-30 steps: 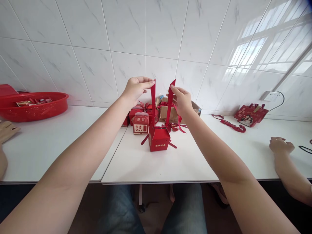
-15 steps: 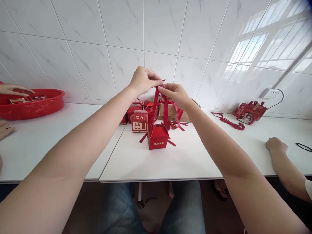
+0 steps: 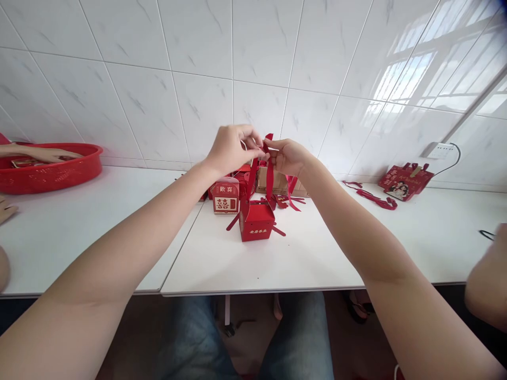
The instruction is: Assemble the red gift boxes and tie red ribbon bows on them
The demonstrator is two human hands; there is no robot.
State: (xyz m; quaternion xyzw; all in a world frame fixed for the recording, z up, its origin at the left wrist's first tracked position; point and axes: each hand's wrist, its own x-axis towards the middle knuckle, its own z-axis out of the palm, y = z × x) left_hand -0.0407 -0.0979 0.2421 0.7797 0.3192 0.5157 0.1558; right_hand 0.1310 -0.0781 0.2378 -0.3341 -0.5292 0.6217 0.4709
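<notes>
A small red gift box (image 3: 256,221) with gold characters stands upright on the white table, narrow red tabs sticking out at its sides. Two lengths of red ribbon (image 3: 270,182) rise from its top to my fingers. My left hand (image 3: 233,148) pinches the ribbon above the box, thumb against fingertips. Close beside it, my right hand (image 3: 292,157) is closed on the ribbon too, where the two strands cross. A short ribbon end points up between the hands. The exact crossing is partly hidden by my fingers.
Behind stand a finished-looking red box (image 3: 226,196), more red boxes and a cardboard box (image 3: 277,181). At left, another person's hand reaches into a red basket (image 3: 85,168). Red bags (image 3: 404,182), loose ribbons (image 3: 376,199) and a power strip (image 3: 439,151) are at right.
My hands have lowered slightly and come together, and the ribbon strands now cross between them. The co-worker's hand at left moved further into the basket; the right-hand person's arm drew back.
</notes>
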